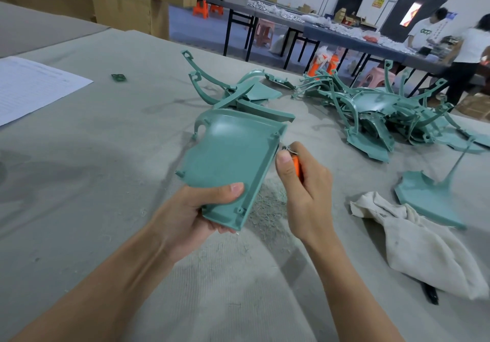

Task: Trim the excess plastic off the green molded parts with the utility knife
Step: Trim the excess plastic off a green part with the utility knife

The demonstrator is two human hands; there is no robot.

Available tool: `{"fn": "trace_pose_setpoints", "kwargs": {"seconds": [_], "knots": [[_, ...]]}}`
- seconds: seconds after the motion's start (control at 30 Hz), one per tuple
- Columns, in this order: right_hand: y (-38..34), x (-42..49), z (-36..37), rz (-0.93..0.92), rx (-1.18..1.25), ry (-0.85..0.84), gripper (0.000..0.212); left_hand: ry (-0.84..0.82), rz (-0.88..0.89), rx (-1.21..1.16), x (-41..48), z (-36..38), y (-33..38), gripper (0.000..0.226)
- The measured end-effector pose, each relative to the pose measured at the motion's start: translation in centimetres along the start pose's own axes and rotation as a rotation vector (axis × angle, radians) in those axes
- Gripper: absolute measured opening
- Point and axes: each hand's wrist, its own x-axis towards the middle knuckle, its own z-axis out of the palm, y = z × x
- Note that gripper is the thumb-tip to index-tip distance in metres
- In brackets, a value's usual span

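Above table [79, 156]: left hand [196, 209] grips green part [228, 156]; right hand [305, 182] grips knife [296, 166].

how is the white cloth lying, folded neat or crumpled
Crumpled: the white cloth lies bunched in loose wrinkles on the table, not folded flat.

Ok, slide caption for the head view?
Left hand grips green molded part; right hand holds utility knife at its edge.

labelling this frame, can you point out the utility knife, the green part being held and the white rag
utility knife [297, 167]: head view, on the visible strip of orange handle
green part [228, 156]: head view, middle of its broad smooth face
white rag [424, 243]: head view, middle of the crumpled cloth
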Motion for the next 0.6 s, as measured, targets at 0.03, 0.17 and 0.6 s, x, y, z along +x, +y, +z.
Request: {"fn": "trace_pose_setpoints", "kwargs": {"seconds": [0.03, 0.17, 0.6], "knots": [[0.1, 0.1, -0.2, 0.011, 0.009, 0.018, 0.035, -0.014, -0.014, 0.017, 0.0, -0.1, 0.0, 0.036], [0.9, 0.9, -1.4, 0.087, 0.033, 0.059, 0.039, -0.054, -0.054, 0.029, -0.2, -0.1, -0.3, 0.053], [0.7, 0.2, -2.1, 0.237, 0.122, 0.006, 0.057, 0.12, 0.17, 0.177, 0.3, -0.5, 1.0, 0.037]]}}
